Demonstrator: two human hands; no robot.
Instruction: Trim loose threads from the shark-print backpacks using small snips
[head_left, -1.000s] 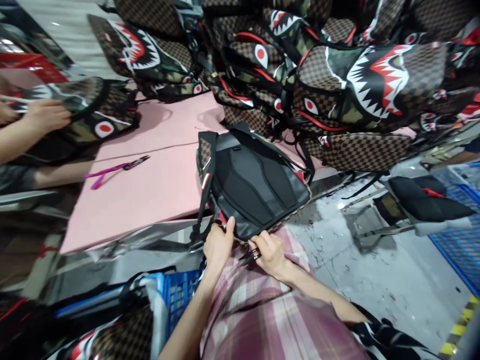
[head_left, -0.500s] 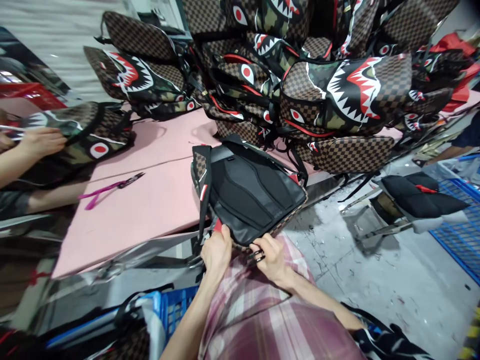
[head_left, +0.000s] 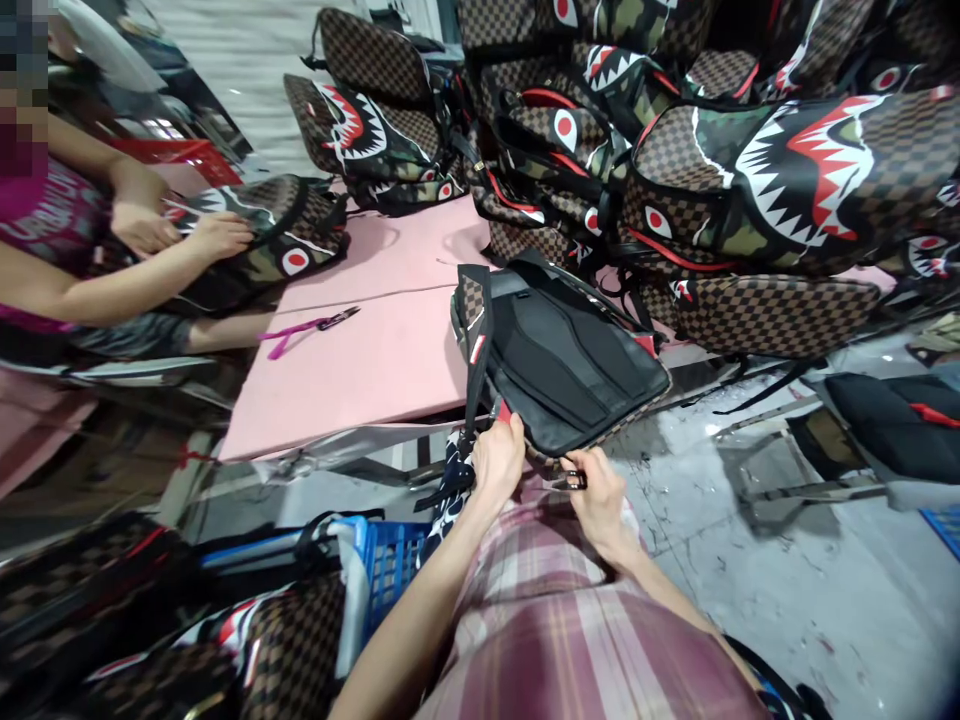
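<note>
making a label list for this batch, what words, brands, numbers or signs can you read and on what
"URBA…", probably: co-worker's magenta shirt; the rest is too blurred to read.
Too small to read: red-and-white tag on the strap of the black-backed backpack.
I can read no other words or numbers.

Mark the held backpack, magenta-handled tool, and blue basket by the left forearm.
Backpack (head_left: 571,352): head view, on its black back panel.
Magenta-handled tool (head_left: 294,330): head view, on a handle.
Blue basket (head_left: 394,562): head view, on its perforated wall.
</note>
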